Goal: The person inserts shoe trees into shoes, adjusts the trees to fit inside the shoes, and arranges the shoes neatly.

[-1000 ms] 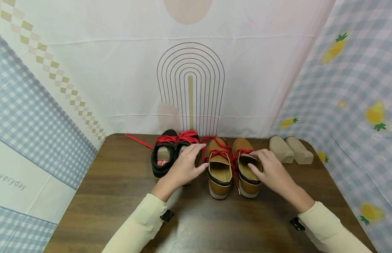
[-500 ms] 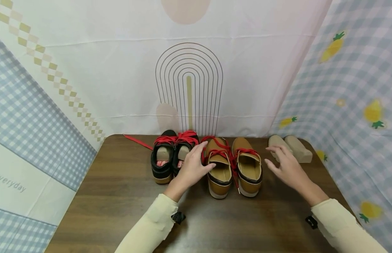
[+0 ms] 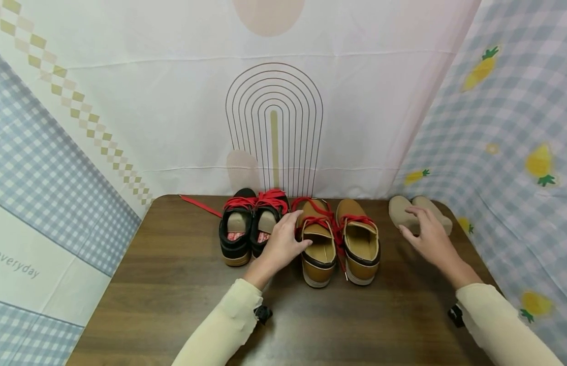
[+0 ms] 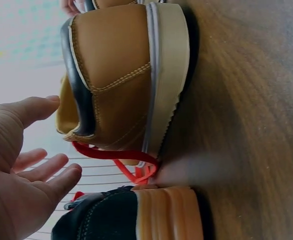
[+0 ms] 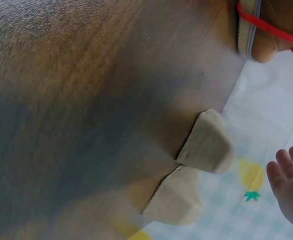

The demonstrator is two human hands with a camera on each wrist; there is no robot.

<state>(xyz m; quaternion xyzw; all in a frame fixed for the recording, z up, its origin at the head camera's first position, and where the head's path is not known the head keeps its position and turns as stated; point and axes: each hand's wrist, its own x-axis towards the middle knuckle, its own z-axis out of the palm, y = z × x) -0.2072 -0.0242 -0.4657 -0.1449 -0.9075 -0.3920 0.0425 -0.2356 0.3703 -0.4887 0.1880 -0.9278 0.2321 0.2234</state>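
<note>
Brown wood-grain tabletop (image 3: 164,295), far corners rounded, soft glare (image 3: 306,330) on its near part; behind it, white cloth (image 3: 366,117) with nested arches (image 3: 274,147) and horizontal creases; blue-and-white checked cloth (image 3: 50,147) at left, lettered "everyday" (image 3: 16,264); paler checked cloth (image 3: 503,208) at right, rippled, printed with yellow pineapples (image 3: 539,162).

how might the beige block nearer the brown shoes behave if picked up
The beige block is probably stiff, given its smooth, unsagging shape. It seems unlikely to roll, as a straight edge lies along the table. Its matte surface suggests little slipperiness.
</note>
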